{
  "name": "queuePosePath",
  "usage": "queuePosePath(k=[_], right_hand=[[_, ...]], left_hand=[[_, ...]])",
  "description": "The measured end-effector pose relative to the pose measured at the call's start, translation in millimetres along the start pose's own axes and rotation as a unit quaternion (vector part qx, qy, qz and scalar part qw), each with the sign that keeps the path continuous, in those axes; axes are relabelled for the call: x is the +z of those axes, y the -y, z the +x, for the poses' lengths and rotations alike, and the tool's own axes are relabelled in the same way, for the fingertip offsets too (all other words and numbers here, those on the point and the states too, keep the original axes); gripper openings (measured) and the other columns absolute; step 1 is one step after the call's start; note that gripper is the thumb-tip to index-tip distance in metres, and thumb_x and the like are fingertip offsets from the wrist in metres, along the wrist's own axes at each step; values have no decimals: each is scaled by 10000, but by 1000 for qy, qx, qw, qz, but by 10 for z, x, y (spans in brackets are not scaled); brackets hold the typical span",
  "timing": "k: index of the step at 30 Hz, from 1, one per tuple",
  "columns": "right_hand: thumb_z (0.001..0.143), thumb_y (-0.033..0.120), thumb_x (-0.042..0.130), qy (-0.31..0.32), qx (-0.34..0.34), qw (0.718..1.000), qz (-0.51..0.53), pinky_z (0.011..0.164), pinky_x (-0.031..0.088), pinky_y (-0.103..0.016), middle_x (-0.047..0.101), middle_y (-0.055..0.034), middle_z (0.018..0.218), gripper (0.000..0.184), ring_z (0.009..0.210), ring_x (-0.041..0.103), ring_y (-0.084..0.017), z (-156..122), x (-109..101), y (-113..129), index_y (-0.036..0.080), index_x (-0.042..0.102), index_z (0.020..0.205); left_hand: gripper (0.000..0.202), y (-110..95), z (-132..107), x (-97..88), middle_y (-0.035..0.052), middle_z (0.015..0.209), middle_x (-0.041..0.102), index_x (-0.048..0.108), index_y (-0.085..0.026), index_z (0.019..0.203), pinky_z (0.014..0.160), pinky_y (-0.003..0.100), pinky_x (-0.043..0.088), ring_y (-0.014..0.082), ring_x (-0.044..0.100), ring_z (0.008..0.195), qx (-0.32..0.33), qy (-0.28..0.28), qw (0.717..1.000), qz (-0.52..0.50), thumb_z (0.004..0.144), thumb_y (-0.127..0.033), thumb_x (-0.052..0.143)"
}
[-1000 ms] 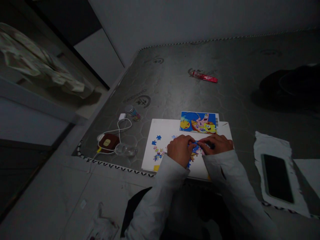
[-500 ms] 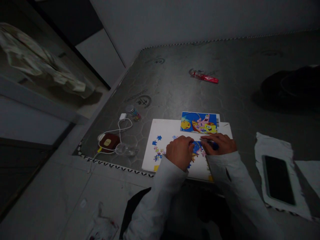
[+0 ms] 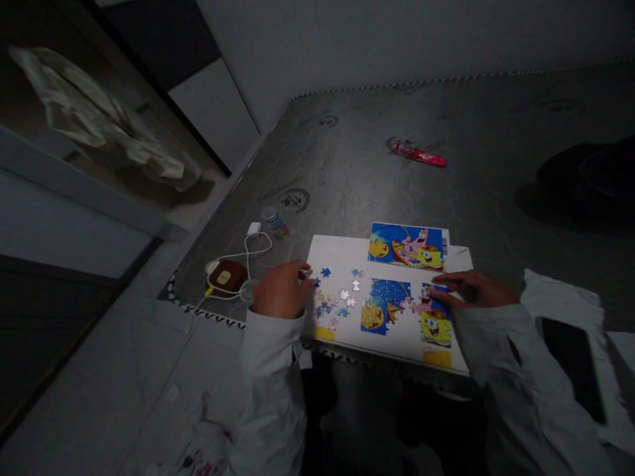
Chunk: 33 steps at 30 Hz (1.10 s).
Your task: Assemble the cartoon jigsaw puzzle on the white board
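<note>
A partly joined jigsaw puzzle (image 3: 389,297) lies on a white board, with a blue left section and a separate right section (image 3: 436,324) showing a yellow cartoon figure. My left hand (image 3: 280,291) is at the board's left edge, thumb and forefinger apart, its thumb tip beside a blue puzzle piece (image 3: 316,282). My right hand (image 3: 479,289) rests over the upper right section with fingers stretched out. Between hand and puzzle lie several loose pieces (image 3: 327,304), some pale side up. Above the puzzle is a picture card (image 3: 407,246) of the same cartoon scene.
The white board (image 3: 342,248) lies at the front edge of a grey-covered table (image 3: 342,178). To the left are a small jar (image 3: 276,222), a white cable (image 3: 243,254) and a brown box (image 3: 225,277). A red packet (image 3: 419,154) lies farther back; a phone (image 3: 570,363) rests at right.
My hands have parted from over the puzzle. The left has gone to the loose pieces at the left, the right has shifted to the right section. The view has swung slightly left.
</note>
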State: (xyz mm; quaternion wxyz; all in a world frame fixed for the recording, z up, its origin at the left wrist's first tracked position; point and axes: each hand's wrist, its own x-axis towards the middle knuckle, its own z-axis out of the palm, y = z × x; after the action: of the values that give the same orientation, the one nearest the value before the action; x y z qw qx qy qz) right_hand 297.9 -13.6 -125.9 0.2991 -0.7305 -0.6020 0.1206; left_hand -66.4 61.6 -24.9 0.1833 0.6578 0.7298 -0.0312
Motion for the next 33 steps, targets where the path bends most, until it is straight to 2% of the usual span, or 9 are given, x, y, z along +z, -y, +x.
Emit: queuePosePath(k=[3, 6, 12, 17, 28, 33], right_hand=[[970, 908, 606, 53, -56, 997, -29, 802, 604, -482, 817, -88, 1021, 666, 873, 751, -316, 28, -7, -179, 333, 906, 1126], [981, 918, 561, 73, -93, 992, -54, 859, 623, -555, 837, -100, 1091, 668, 978, 789, -375, 51, -4, -319, 376, 910, 1157], [992, 940, 545, 104, -113, 987, -53, 908, 639, -545, 837, -113, 1092, 723, 989, 796, -355, 91, -24, -369, 342, 921, 1143], [971, 934, 600, 136, -111, 984, -44, 928, 628, -554, 846, -94, 1132, 683, 1000, 792, -352, 121, -58, -383, 370, 915, 1192], [1004, 817, 639, 117, -95, 987, -56, 1014, 627, -586, 848, -85, 1168, 549, 1082, 796, -370, 77, -81, -333, 383, 907, 1205], [1005, 896, 572, 103, -104, 988, -49, 961, 639, -596, 845, -110, 1141, 657, 1024, 800, -377, 77, -60, -329, 362, 917, 1171]], left_hand=[[314, 48, -43, -48, 43, 1279, 894, 837, -305, 1364, 999, 411, 615, 312, 813, 1243, -1, 4, 1000, 2, 1052, -324, 805], [309, 46, -76, -70, 53, 1268, 895, 839, -304, 1360, 1002, 410, 619, 309, 817, 1232, 8, 0, 1000, 1, 1054, -331, 805], [305, 20, -77, -52, 43, 1287, 891, 836, -306, 1359, 1019, 445, 625, 326, 808, 1260, 14, 8, 1000, -7, 1056, -301, 797], [306, 41, -67, -67, 47, 1268, 896, 832, -292, 1371, 1010, 436, 622, 326, 814, 1246, 12, 9, 1000, -10, 1069, -309, 783], [298, 69, -49, -72, 45, 1281, 895, 835, -317, 1363, 1016, 422, 629, 310, 815, 1250, -4, 5, 1000, 1, 1071, -307, 782], [304, 87, -29, -73, 41, 1297, 891, 833, -314, 1371, 1002, 431, 625, 321, 816, 1248, -6, 6, 1000, 4, 1077, -299, 757]])
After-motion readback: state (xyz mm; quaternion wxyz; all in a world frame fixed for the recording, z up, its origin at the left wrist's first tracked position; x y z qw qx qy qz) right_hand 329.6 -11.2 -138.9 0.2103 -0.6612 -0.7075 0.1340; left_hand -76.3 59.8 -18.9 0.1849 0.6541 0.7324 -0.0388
